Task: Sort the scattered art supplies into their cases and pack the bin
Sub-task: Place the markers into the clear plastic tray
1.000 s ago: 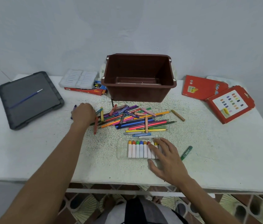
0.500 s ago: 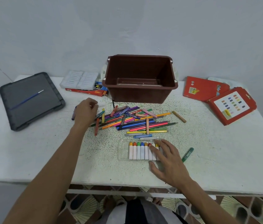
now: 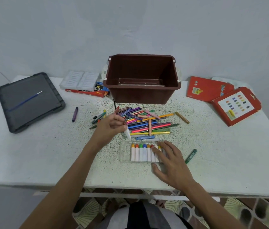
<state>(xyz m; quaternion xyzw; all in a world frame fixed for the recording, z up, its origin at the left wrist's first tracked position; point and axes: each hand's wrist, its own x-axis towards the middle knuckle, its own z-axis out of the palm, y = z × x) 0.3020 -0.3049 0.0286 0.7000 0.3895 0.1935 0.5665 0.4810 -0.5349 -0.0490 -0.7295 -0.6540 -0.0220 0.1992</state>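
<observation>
Left hand pinches a white-barrelled crayon over the table, near the clear case far-left corner. Right hand rests flat, fingers straight, on the case's crayon row. Brown bin stands behind the loose pile

the surface looks rough, speckled and matt. the brown bin is smooth plastic with a slight sheen. the crayon case is clear glossy plastic. the red boxes look like printed cardboard.
</observation>
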